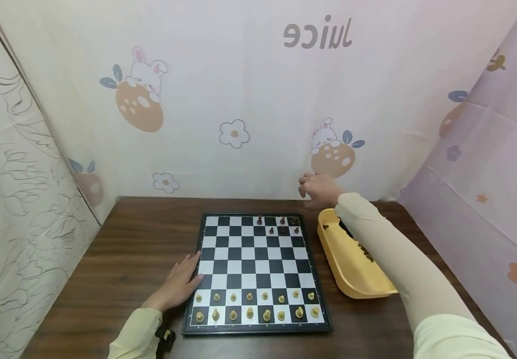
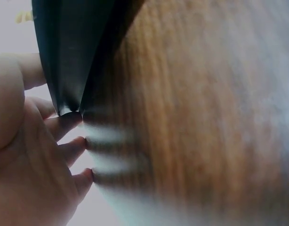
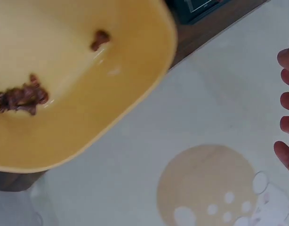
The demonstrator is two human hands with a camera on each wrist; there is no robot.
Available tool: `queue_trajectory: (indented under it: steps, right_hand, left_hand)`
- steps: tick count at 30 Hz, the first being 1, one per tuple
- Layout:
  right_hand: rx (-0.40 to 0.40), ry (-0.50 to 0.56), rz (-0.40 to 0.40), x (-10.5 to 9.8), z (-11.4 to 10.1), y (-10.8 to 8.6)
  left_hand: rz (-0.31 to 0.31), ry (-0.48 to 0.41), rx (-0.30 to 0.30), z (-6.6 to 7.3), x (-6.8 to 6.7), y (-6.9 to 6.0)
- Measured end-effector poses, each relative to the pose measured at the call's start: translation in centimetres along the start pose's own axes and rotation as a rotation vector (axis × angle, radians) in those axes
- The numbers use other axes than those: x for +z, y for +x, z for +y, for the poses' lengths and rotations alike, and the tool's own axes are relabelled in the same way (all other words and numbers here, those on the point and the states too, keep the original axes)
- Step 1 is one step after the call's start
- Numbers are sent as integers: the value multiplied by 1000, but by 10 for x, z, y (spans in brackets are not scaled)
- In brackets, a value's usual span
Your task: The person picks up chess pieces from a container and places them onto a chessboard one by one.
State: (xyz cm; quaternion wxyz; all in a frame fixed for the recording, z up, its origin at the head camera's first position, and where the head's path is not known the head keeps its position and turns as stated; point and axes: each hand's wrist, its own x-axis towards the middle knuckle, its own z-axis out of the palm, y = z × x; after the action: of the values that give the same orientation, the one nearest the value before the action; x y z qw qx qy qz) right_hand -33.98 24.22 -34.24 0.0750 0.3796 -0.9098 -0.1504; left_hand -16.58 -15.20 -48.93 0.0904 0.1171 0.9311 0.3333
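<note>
A black-and-white chessboard (image 1: 254, 254) lies on the wooden table. Light-coloured chess pieces (image 1: 249, 313) fill its two near rows, and several dark red pieces (image 1: 271, 230) stand in its far right corner. My left hand (image 1: 175, 283) rests at the board's left edge, thumb against the frame and fingers spread; in the left wrist view the fingertips (image 2: 77, 149) touch the table beside the board's side. Above the table's back edge, past a yellow tray (image 1: 341, 269), hovers my right hand (image 1: 322, 190) with fingers loosely bent. No piece shows in it.
Inside the tray, small dark red pieces (image 3: 24, 98) lie in a heap, and a single one (image 3: 100, 39) lies apart. A printed curtain (image 1: 240, 99) hangs directly behind the table (image 1: 146, 234). My right forearm crosses over the tray.
</note>
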Motion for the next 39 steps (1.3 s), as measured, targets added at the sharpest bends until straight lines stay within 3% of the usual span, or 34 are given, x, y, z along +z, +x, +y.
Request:
queue_trajectory:
  steps: [13, 24, 33, 39]
  right_hand:
    - [-30, 5, 46, 21, 20, -40]
    - [-21, 39, -25, 39, 26, -78]
    - [-18, 73, -98, 58, 30, -97]
    - [-34, 65, -105, 69, 32, -105]
  left_hand:
    - [-6, 29, 0, -2, -4, -1]
    - [-19, 43, -12, -1, -2, -2]
    - [-8, 31, -2, -1, 1, -3]
    - [0, 17, -1, -1, 0, -1]
